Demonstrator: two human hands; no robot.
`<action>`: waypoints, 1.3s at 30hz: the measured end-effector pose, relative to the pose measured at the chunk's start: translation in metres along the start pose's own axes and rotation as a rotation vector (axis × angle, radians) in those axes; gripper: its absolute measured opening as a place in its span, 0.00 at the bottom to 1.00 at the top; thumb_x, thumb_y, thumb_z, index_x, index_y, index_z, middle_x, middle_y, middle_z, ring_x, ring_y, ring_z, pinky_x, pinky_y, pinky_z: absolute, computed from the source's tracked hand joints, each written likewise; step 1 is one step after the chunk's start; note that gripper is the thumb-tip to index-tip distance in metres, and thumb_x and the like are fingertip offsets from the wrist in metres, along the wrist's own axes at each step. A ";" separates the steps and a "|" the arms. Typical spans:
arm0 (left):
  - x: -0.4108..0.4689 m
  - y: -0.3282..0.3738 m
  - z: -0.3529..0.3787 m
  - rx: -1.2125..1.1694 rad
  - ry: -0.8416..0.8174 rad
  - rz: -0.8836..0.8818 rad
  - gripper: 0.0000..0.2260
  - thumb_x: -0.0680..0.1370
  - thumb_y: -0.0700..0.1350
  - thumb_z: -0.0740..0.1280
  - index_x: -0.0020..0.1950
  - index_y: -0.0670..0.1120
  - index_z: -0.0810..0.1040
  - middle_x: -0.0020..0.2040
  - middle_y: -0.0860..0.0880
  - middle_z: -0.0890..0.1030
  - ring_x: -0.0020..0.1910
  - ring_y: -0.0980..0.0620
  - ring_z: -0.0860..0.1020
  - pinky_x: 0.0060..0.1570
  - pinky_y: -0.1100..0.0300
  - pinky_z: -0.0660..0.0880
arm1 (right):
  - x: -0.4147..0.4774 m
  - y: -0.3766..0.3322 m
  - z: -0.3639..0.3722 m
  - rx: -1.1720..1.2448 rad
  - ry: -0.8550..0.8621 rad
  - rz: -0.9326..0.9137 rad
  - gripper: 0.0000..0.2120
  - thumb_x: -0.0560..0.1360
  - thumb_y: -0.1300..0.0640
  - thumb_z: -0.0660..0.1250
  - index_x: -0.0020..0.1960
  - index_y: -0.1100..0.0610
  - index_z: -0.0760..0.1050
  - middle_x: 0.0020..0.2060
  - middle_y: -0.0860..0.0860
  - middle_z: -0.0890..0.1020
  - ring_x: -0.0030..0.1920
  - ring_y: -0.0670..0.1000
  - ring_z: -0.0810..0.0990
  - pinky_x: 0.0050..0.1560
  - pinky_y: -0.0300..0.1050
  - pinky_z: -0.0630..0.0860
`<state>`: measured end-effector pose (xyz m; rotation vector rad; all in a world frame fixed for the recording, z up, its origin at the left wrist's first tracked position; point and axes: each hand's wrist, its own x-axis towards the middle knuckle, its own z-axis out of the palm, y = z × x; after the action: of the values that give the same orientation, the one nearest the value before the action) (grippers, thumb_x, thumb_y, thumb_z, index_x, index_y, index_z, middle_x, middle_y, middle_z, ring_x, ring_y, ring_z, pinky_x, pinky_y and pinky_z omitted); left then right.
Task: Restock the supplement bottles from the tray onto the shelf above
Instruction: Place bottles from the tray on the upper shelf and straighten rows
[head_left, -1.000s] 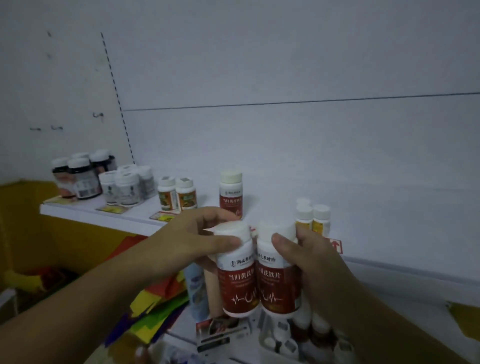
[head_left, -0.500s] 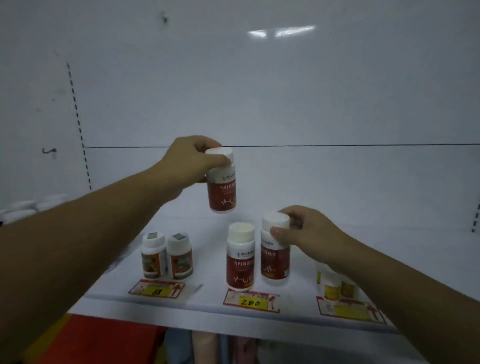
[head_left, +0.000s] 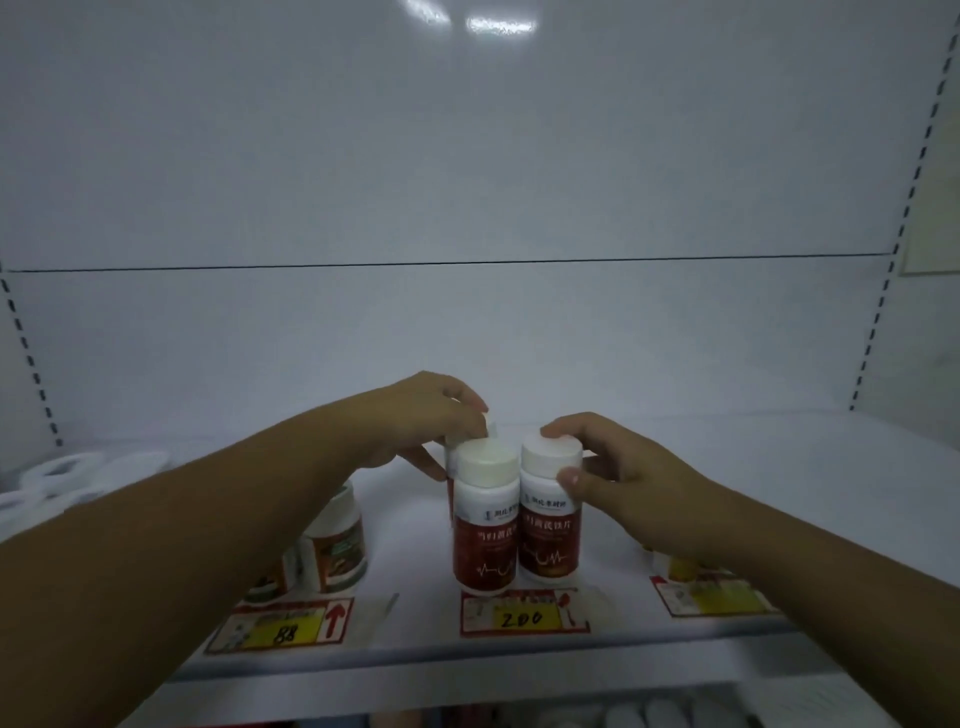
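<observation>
Head view: the fingers (head_left: 557, 430) and thumb of the right hand (head_left: 623, 483) curl round the white cap of the right bottle (head_left: 549, 535) and pinch it front and back. This red-labelled supplement bottle stands upright on the shelf (head_left: 779, 483), just right of the front bottle (head_left: 485, 540) and touching it or nearly so. The left hand (head_left: 410, 421) has its fingers bent down over the cap of the rear bottle (head_left: 488, 425), gripping it. That bottle is directly behind the front bottle and mostly hidden by it, so whether its base rests on the shelf cannot be told. The front bottle, with the same red label and a white cap, stands upright between the two hands. Just in front of it, at the shelf's edge, lies a price tag marked 200 (head_left: 524, 616). Left of the front bottle stand smaller bottles with green-and-orange labels (head_left: 340, 545), partly covered by the left forearm, with a tag marked 88 (head_left: 285, 626) in front of them. Right of the front bottle a third tag (head_left: 719, 597) lies at the edge, and small yellow-labelled bottles (head_left: 680, 569) show under the right forearm. Far to its left are blurred white caps (head_left: 78, 467).
</observation>
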<state>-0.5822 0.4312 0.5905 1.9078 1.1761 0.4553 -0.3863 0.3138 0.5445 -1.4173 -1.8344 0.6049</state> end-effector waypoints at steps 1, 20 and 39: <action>0.001 -0.001 0.000 -0.002 -0.019 -0.004 0.13 0.70 0.41 0.70 0.53 0.50 0.77 0.54 0.48 0.79 0.53 0.49 0.78 0.37 0.58 0.81 | 0.000 -0.001 0.001 -0.003 -0.001 0.002 0.14 0.78 0.54 0.61 0.62 0.42 0.68 0.63 0.45 0.75 0.61 0.48 0.75 0.61 0.51 0.75; -0.051 0.084 0.080 0.959 0.243 0.238 0.26 0.79 0.61 0.53 0.75 0.56 0.55 0.79 0.51 0.52 0.78 0.51 0.45 0.74 0.46 0.44 | -0.046 0.029 -0.086 -0.972 -0.042 -0.132 0.33 0.77 0.38 0.54 0.76 0.48 0.46 0.77 0.52 0.44 0.76 0.53 0.41 0.74 0.52 0.43; -0.124 0.029 0.310 0.677 -0.007 0.235 0.15 0.79 0.57 0.57 0.60 0.53 0.75 0.54 0.54 0.80 0.48 0.55 0.78 0.48 0.60 0.72 | -0.246 0.176 -0.079 -0.736 -0.158 -0.080 0.09 0.76 0.52 0.58 0.37 0.51 0.68 0.32 0.48 0.73 0.35 0.51 0.71 0.35 0.41 0.65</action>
<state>-0.4216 0.1755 0.4443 2.6423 1.1985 0.1751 -0.1851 0.1230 0.4005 -1.7703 -2.3621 -0.0283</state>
